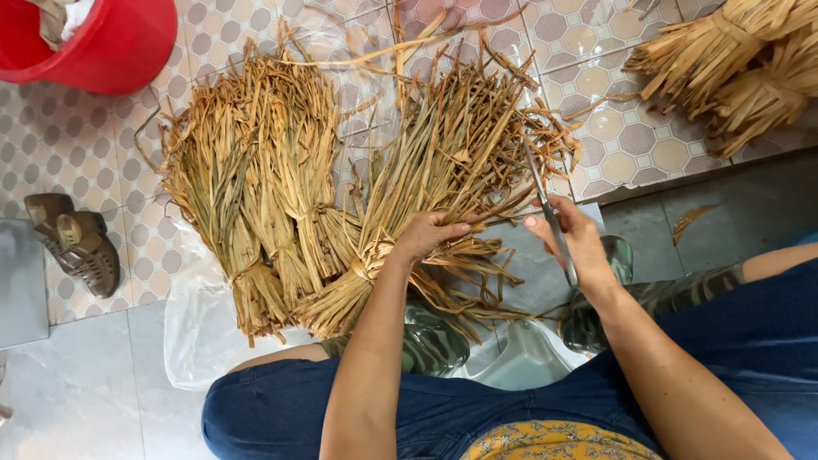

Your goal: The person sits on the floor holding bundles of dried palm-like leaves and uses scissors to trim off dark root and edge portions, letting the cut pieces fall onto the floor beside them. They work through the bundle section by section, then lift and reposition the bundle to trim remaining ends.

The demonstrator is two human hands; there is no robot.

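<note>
Head view, looking straight down at a seated person's lap and the tiled floor (596, 77).

Left hand (430, 234): forearm runs up from the lower middle, wrist bent, palm down. Grip closed over the tied waist of a bundle of dried leaves (443, 162), fingers curled over the stalks and pointing right.

Right hand (579, 243): forearm enters from the lower right, angled up-left. Grip closed on the handles of a pair of scissors (545, 200). Blades point up and slightly left, tips among the leaf ends at the bundle's right edge. Can't tell how far apart the blades are.

Bundle's long axis is diagonal: cut butt end at lower left near the left knee, loose tips fanning to upper right. It rests on the floor in front of the knees, partly over a clear plastic sheet (192, 328).

Just left of it, touching: a second tied pile of leaves (247, 170), tips up, butts down. More bundles (733, 64) at top right, well apart. Red bucket (102, 43) top left. Brown sandals (77, 243) at left edge.
</note>
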